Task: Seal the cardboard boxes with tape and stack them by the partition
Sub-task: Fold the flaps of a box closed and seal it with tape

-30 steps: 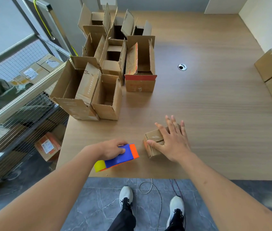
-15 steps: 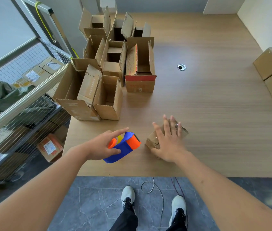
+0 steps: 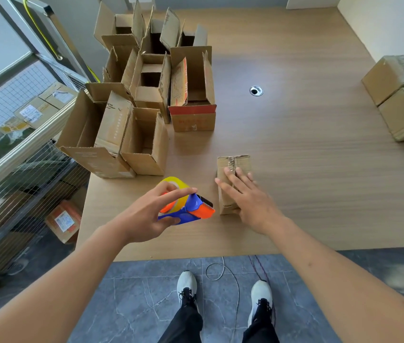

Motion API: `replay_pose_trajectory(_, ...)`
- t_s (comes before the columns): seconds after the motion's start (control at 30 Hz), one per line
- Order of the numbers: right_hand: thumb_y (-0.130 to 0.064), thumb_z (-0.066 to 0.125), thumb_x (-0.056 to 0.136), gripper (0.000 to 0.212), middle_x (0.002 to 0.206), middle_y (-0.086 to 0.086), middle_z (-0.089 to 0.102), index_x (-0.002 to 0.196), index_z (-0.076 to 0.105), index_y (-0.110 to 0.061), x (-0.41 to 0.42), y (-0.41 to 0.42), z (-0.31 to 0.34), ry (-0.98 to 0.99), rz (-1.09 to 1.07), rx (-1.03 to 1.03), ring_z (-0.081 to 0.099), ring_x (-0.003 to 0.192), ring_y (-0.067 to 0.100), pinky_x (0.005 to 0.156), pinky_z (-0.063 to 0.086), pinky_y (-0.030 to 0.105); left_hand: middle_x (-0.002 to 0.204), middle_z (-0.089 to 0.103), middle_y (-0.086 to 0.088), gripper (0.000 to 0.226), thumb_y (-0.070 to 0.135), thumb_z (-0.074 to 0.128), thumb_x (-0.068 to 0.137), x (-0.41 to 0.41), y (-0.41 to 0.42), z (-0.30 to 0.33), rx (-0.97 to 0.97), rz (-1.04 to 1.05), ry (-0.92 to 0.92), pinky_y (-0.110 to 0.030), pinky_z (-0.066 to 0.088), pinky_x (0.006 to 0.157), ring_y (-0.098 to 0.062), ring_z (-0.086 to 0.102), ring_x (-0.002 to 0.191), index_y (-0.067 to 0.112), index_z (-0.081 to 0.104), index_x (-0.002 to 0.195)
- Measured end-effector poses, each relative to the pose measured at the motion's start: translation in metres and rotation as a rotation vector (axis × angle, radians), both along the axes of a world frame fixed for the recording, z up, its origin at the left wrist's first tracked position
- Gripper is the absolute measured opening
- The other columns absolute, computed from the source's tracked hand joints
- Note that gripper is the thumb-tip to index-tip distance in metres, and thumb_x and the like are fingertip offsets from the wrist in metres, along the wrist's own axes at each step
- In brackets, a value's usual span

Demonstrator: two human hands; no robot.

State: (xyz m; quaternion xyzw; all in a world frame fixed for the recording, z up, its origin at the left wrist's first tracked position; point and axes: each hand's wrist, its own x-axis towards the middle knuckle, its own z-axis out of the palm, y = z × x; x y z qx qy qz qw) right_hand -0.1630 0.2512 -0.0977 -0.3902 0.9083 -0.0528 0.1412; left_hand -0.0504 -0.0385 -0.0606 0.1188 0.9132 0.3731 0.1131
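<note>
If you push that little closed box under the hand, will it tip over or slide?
The small box lies long and low on the table, so it would probably slide. It looks like thin cardboard, likely light. The right hand pressing flat steadies it.

The left half of the table is blocked by a cluster of open boxes; the right edge is taken by two stacked closed boxes; bare wood is left between them around a cable grommet.
</note>
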Motion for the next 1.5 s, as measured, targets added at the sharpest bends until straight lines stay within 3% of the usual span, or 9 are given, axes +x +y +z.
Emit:
replay_pose_trajectory(0.1, -0.008, 0.056, 0.074, 0.099, 0.171, -0.008, 0.001, 0.16, 0.019, -0.037, -0.005, 0.009, 0.017, -0.194, 0.089, -0.181, -0.007, 0.157, 0.016, 0.127, 0.008, 0.037, 0.13, 0.043, 0.006, 0.085, 0.012, 0.075, 0.089, -0.005, 0.008, 0.005, 0.002, -0.024, -0.003, -0.035, 0.043, 0.102, -0.017, 0.047, 0.121, 0.052, 0.035, 0.152)
replay_pose_trajectory(0.17, -0.012, 0.053, 0.076, 0.078, 0.164, -0.005, 0.032, 0.152, 0.043, -0.029, -0.001, 0.007, 0.03, -0.335, 0.029, -0.453, 0.023, 0.154, 0.016, 0.122, 0.029, 0.037, 0.127, 0.044, 0.006, 0.085, 0.011, 0.076, 0.089, -0.009, 0.012, 0.009, -0.003, -0.034, -0.003, -0.035, 0.043, 0.1, -0.017, 0.047, 0.119, 0.051, 0.036, 0.152)
replay_pose_trajectory(0.23, -0.01, 0.054, 0.082, 0.058, 0.14, -0.004, 0.059, 0.138, 0.061, -0.022, 0.003, 0.002, 0.037, -0.405, -0.044, -0.666, 0.054, 0.13, 0.014, 0.104, 0.047, 0.037, 0.127, 0.044, 0.006, 0.085, 0.01, 0.076, 0.089, -0.013, 0.016, 0.013, -0.002, -0.039, -0.002, -0.033, 0.043, 0.099, -0.017, 0.048, 0.117, 0.051, 0.037, 0.152)
replay_pose_trajectory(0.43, -0.016, 0.075, 0.092, 0.006, 0.088, -0.008, 0.073, 0.096, 0.079, -0.014, 0.008, -0.007, 0.047, -0.364, -0.196, -0.855, 0.069, 0.083, 0.013, 0.074, 0.056, 0.035, 0.125, 0.043, 0.01, 0.086, 0.009, 0.075, 0.09, -0.022, 0.027, 0.027, -0.025, -0.088, -0.021, -0.04, 0.046, 0.097, -0.018, 0.05, 0.113, 0.054, 0.035, 0.151)
replay_pose_trajectory(0.67, -0.008, 0.074, 0.09, 0.009, 0.078, -0.007, 0.072, 0.087, 0.08, -0.015, 0.011, 0.004, 0.046, -0.278, -0.412, -0.894, 0.066, 0.074, 0.009, 0.068, 0.05, 0.022, 0.125, 0.044, 0.013, 0.07, 0.028, 0.06, 0.103, -0.02, 0.042, 0.032, -0.033, -0.109, -0.05, -0.036, 0.045, 0.1, -0.012, 0.05, 0.113, 0.058, 0.024, 0.154)
replay_pose_trajectory(0.87, -0.012, 0.077, 0.088, 0.009, 0.069, -0.018, 0.069, 0.083, 0.08, -0.018, 0.024, 0.028, 0.043, -0.207, -0.549, -0.804, 0.064, 0.07, -0.002, 0.067, 0.043, 0.01, 0.12, 0.046, 0.016, 0.069, 0.024, 0.054, 0.106, -0.005, 0.035, 0.027, -0.021, -0.113, -0.211, -0.032, 0.042, 0.1, -0.007, 0.049, 0.109, 0.062, 0.021, 0.153)
replay_pose_trajectory(0.97, -0.019, 0.077, 0.089, 0.01, 0.064, -0.024, 0.068, 0.082, 0.08, -0.025, 0.01, 0.06, 0.038, -0.244, -0.708, -0.755, 0.061, 0.06, -0.003, 0.064, 0.048, 0.02, 0.114, 0.048, 0.008, 0.067, 0.025, 0.052, 0.106, 0.005, 0.017, 0.022, -0.053, -0.05, -0.292, -0.038, 0.044, 0.097, -0.012, 0.052, 0.102, 0.067, 0.022, 0.15)
replay_pose_trajectory(1.17, -0.02, 0.075, 0.092, 0.011, 0.069, -0.008, 0.072, 0.083, 0.081, -0.023, 0.0, 0.069, 0.025, -0.339, -0.799, -0.691, 0.061, 0.056, 0.009, 0.067, 0.058, 0.043, 0.111, 0.052, 0.012, 0.062, 0.031, 0.052, 0.106, 0.013, 0.022, 0.009, -0.061, 0.002, -0.381, -0.038, 0.045, 0.094, -0.007, 0.053, 0.1, 0.071, 0.025, 0.145)
replay_pose_trajectory(1.5, -0.023, 0.077, 0.09, 0.012, 0.065, -0.016, 0.07, 0.079, 0.079, -0.027, -0.012, 0.059, -0.01, -0.414, -0.8, -0.623, 0.058, 0.054, 0.002, 0.067, 0.056, 0.035, 0.11, 0.052, 0.014, 0.063, 0.036, 0.051, 0.104, 0.007, 0.033, -0.006, -0.137, 0.069, -0.436, -0.038, 0.045, 0.095, -0.009, 0.053, 0.103, 0.079, 0.021, 0.14)
